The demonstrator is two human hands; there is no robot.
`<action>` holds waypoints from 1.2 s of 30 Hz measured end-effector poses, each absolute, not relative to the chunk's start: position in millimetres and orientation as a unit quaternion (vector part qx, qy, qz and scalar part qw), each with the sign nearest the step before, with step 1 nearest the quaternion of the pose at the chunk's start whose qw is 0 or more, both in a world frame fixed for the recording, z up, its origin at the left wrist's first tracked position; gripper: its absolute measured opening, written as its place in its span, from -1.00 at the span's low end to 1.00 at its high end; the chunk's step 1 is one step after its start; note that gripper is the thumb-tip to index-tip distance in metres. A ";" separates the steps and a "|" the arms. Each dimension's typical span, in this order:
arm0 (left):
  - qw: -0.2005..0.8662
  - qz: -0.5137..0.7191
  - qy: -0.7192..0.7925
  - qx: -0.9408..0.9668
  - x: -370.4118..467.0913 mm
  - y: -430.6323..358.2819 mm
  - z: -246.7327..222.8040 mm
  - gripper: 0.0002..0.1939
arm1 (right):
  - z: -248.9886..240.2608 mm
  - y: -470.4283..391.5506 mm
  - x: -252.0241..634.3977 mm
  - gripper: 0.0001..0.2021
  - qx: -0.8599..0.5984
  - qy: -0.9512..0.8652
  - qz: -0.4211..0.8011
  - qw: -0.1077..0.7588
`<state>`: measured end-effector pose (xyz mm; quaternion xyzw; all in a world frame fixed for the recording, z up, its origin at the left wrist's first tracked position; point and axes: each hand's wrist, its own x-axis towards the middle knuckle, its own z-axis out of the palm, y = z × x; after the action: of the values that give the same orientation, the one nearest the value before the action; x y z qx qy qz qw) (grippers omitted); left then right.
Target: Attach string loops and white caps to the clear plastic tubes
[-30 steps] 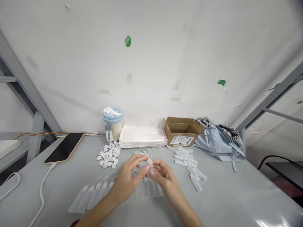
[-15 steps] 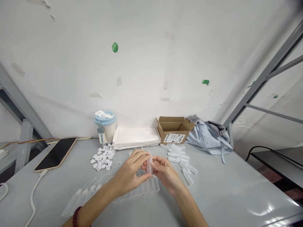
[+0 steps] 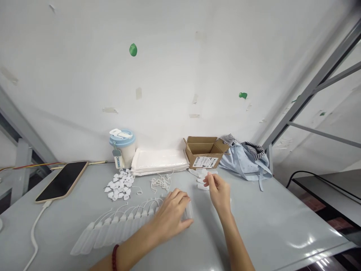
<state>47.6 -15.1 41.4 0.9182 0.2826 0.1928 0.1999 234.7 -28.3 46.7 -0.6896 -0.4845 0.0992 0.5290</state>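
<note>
Landmark: one cardboard box (image 3: 207,152), flaps raised, white label facing us, standing on our grey table (image 3: 270,229).
Capped tubes: one row of translucent tubes (image 3: 121,227), laid side by side, with curved white strings at their caps; in front of the box and to its left.
Left hand (image 3: 170,214): ours, palm down, fingers bent and thumb apart, over the right-hand end of the row, left-front of the box; we cannot tell whether it grips a tube.
Right hand (image 3: 220,192): ours, half curled, thumb close to the fingertips, just in front of the box; we cannot tell whether it has hold of anything.
Loose tubes (image 3: 202,186): a small heap, directly in front of the box, partly hidden by our right hand.
White caps (image 3: 120,185): one pile, left-front of the box.
White strings (image 3: 160,182): one tangle, between the caps and the box's front.
White packets (image 3: 160,160): one flat stack, just left of the box.
Cup (image 3: 129,153): blue lid, farther left of the box.
Cloth bag (image 3: 245,162): pale blue, striped trim, beside the box's right.
</note>
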 end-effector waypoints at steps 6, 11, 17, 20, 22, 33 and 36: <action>0.195 0.151 0.304 0.920 63.4 -14.7 32.9 -0.68 | 39.1 -24.7 244.5 -0.58 -0.704 -0.496 0.084 0.502; 0.181 0.135 0.314 0.922 60.1 -14.9 32.0 -0.69 | 33.3 -20.6 245.0 -0.67 -0.703 -0.527 0.078 0.471; 0.169 0.130 0.312 0.926 54.7 -15.7 31.6 -0.65 | 30.4 -19.2 245.8 -0.70 -0.703 -0.539 0.078 0.457; 0.158 0.133 0.307 0.929 53.8 -17.0 28.6 -0.65 | 29.9 -19.2 245.8 -0.71 -0.706 -0.540 0.074 0.452; 0.150 0.133 0.304 0.931 53.9 -18.8 26.9 -0.67 | 28.9 -19.0 246.1 -0.71 -0.708 -0.543 0.071 0.446; 0.173 0.232 0.417 0.862 -10.4 39.3 51.4 -0.69 | 14.4 -14.9 261.0 -0.84 -0.732 -0.589 0.050 0.339; 0.153 0.237 0.465 0.839 -47.9 57.3 50.0 -0.70 | 9.9 -14.2 263.3 -0.82 -0.735 -0.595 0.052 0.319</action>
<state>-47.9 57.3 50.0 0.8391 0.4652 0.2367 0.1530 263.3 -14.2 9.9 -0.7354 -0.5954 0.0517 0.3193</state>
